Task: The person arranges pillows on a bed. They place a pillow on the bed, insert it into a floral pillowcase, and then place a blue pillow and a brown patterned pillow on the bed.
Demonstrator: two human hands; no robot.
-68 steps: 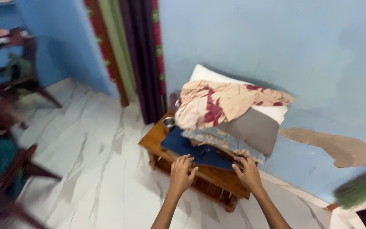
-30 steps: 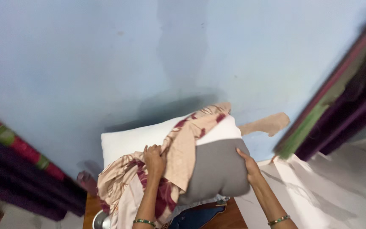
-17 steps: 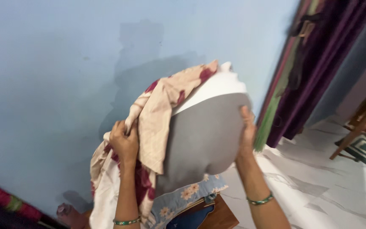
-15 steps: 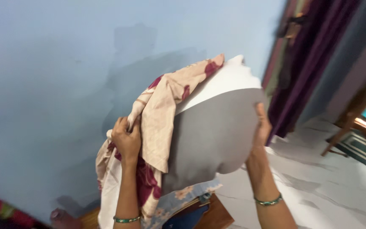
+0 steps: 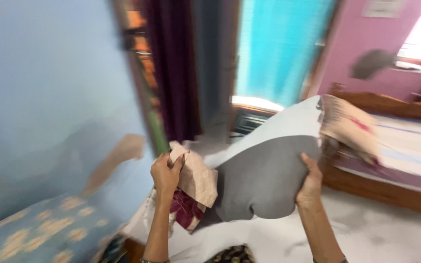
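Gripping a grey-and-white pillow (image 5: 264,180) at both ends, the person holds it lifted in front of the body, well above the white marble floor (image 5: 366,229). The left hand (image 5: 165,173) has its fingers curled together, clamped on the pillow's left edge and on a fold of the cream-and-maroon patterned cloth (image 5: 196,187) that drapes over that end. The right hand (image 5: 312,181) is pressed against the pillow's right side, fingers closed round the grey bulge, thumb forward. A second stretch of the same cream cloth (image 5: 349,126) trails off the pillow's upper right corner.

Relative to the pillow: a dark purple curtain (image 5: 171,73) hangs behind and to the left; a wooden bed frame (image 5: 391,190) with a pale mattress stands to the right; a blue floral fabric (image 5: 40,234) lies below and far left, blurred. The picture is smeared by motion, so finer detail of the grip cannot be told.

Judgement on handling: the load is soft and unbalanced, with loose cloth at both ends. A sound carry keeps both hands level, the left pinch firm enough to trap cloth and pillow together, and the trailing upper cloth watched, since it looks the likeliest piece to slide off.
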